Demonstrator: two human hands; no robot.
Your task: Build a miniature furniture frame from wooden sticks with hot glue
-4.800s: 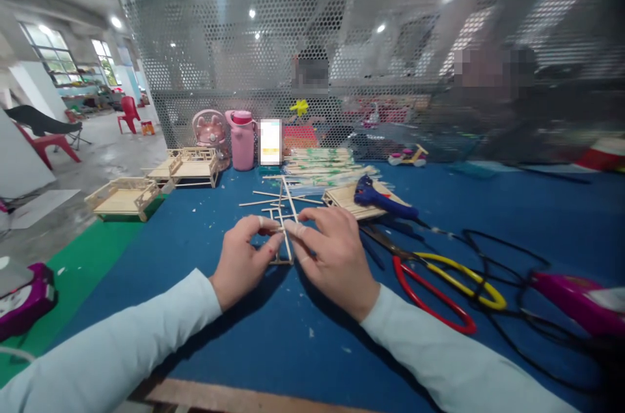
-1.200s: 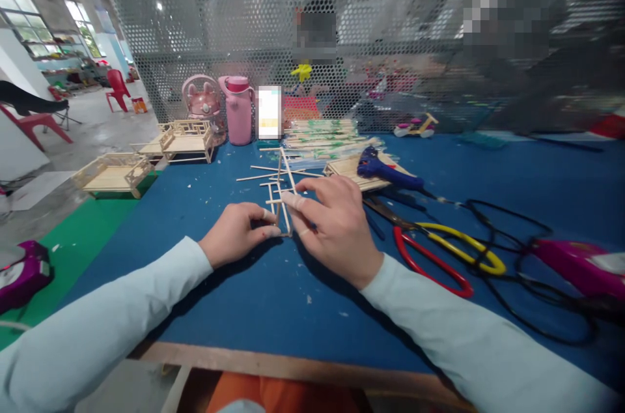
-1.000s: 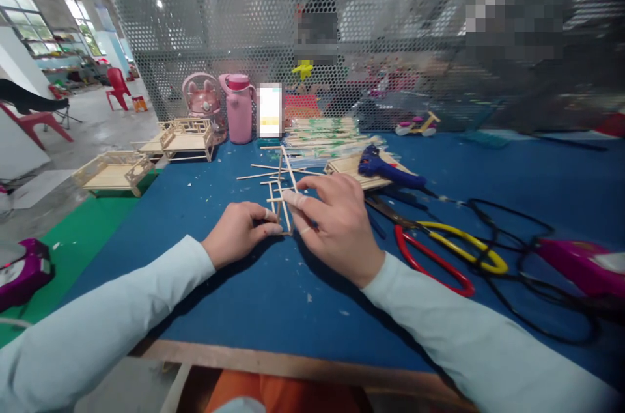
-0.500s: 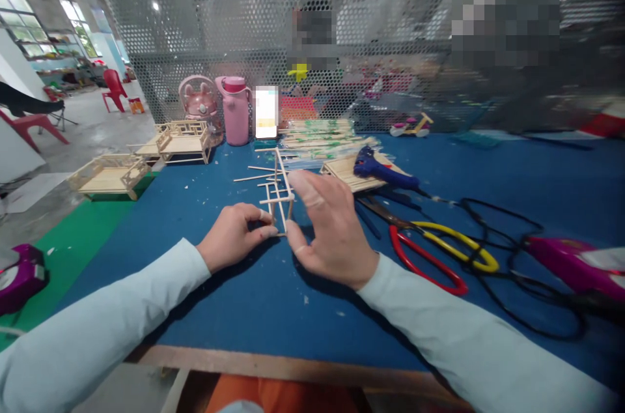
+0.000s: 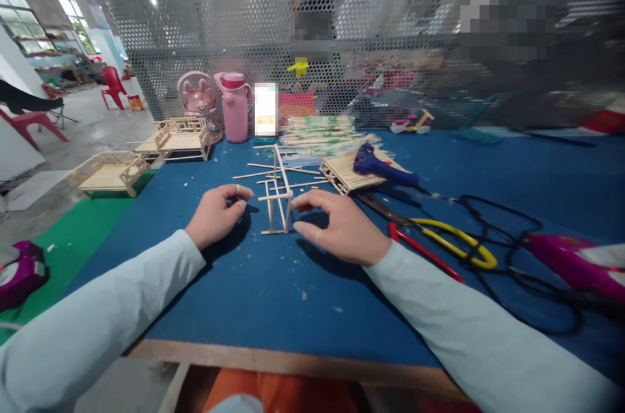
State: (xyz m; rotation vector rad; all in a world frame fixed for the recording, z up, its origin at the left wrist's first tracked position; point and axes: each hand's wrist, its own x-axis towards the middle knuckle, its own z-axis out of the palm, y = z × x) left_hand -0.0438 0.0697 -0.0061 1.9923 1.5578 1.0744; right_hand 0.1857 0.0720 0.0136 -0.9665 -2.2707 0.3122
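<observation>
Both hands are being held off the work, fingers parted. The left hand [image 5: 215, 216] is hovering just left of the open box-like frame of thin pale wooden sticks [image 5: 273, 197], its thumb and index not gripping anything. The right hand [image 5: 344, 228] is sitting just right of the same frame, thumb and fingers spread and holding nothing; its fingertips are almost meeting the near corner, and I can't tell from this angle whether they're touching.

The frame is standing on the blue-topped bench [image 5: 234, 315], between the two hands. Loose thin pale sticks [image 5: 244, 176] are lying behind it, with plastic-wrapped bundles of pale sticks with green marks [image 5: 317, 133] farther back.

Right side: a blue-handled corded tool [image 5: 390, 172] is resting across a pale slatted wooden piece [image 5: 336, 173]. Scissors with red and yellow handles [image 5: 407, 223] are lying nearer, partly covered by the right forearm.

Left side: a small pale wooden bed-shaped model [image 5: 110, 175] is standing near the bench edge; a pink flask [image 5: 236, 112] is standing upright at the back.
</observation>
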